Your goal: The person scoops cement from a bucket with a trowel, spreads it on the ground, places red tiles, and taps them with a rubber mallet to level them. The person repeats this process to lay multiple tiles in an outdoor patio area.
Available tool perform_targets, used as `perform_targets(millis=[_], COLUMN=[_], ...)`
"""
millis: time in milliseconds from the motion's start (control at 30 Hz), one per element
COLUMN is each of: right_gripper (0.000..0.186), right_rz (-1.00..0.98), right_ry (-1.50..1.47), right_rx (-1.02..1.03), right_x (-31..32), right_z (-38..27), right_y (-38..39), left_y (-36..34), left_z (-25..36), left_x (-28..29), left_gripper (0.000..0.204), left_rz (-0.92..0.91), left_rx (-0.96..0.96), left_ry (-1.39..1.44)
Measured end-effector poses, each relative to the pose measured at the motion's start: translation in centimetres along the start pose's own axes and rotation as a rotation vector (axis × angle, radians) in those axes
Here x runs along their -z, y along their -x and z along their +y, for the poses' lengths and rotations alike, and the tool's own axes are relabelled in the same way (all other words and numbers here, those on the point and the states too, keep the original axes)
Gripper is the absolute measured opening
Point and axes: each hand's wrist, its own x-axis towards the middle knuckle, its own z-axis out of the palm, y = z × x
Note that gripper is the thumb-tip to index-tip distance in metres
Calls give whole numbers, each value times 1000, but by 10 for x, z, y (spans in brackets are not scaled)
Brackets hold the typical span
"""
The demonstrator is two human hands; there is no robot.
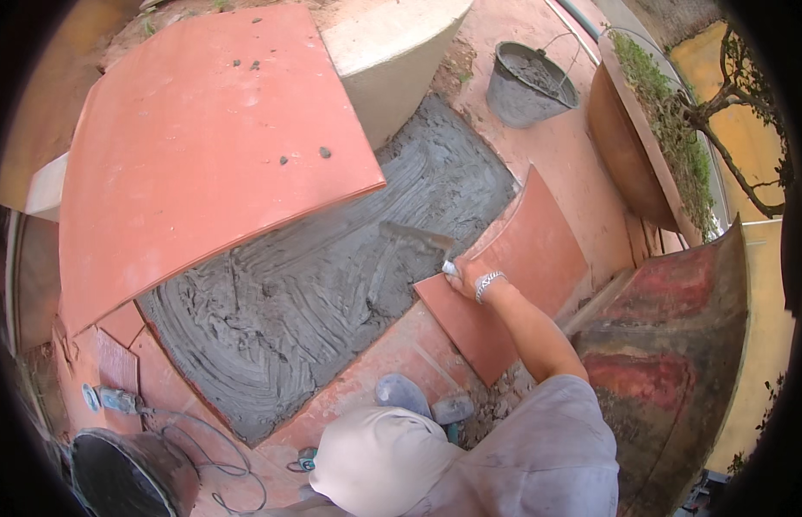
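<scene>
My right hand [464, 277], with a chain bracelet at the wrist, is closed round the handle of a trowel [415, 234]. The trowel's long blade lies on a bed of wet grey mortar [306, 284], which is ridged with curved strokes. Just beneath that hand is a terracotta slab [539, 250] lying along the mortar's right edge. A much larger terracotta slab [220, 146] covers the upper left, its near edge over the mortar, with a few mortar crumbs on top. My left hand is out of view.
A bucket of mortar [530, 86] stands upper right, beside a planter with greenery [629, 129]. Lower left are a dark bucket [125, 474] and a corded grinder [116, 399]. A stained, curved sheet [668, 345] rises at right. A cream cloth-covered shape [375, 457] fills the lower middle.
</scene>
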Motion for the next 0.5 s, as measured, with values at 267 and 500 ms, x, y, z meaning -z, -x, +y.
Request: perform_targets(millis=[267,500], right_gripper=[35,34], right_rz=[255,341], right_ry=[57,14], right_rx=[205,137], right_x=[2,5], right_z=[-33,-51], right_y=[-8,-32], left_y=[-10,-29], left_z=[0,-1], left_x=[50,96], left_gripper=[51,47], left_rz=[10,74], left_rx=[-7,-176], left_ry=[78,-105])
